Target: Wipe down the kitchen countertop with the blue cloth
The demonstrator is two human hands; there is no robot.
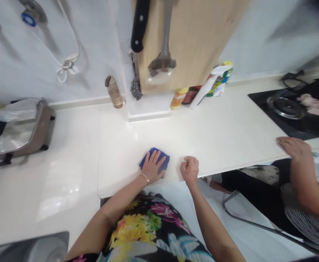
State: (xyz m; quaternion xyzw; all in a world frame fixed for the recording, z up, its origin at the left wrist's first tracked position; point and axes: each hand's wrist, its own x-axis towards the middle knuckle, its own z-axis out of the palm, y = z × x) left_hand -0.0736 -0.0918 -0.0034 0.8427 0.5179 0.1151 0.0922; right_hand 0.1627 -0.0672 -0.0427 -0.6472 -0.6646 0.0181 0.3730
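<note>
My left hand (152,169) lies flat with spread fingers on a folded blue cloth (163,160), pressing it against the white countertop (219,134) near its front edge. A thin bracelet circles that wrist. To the right of the cloth, apart from it, my right hand (190,169) rests at the counter's edge with its fingers curled into a fist. Nothing shows in the fist.
An electric pan (36,134) with a glass lid stands left. Bottles (179,98) line the wall beneath a hanging board (197,36) with a knife and ladle. At right, another person's hand (297,147) rests by the black stove (274,109); their other hand holds a pale cloth (312,103).
</note>
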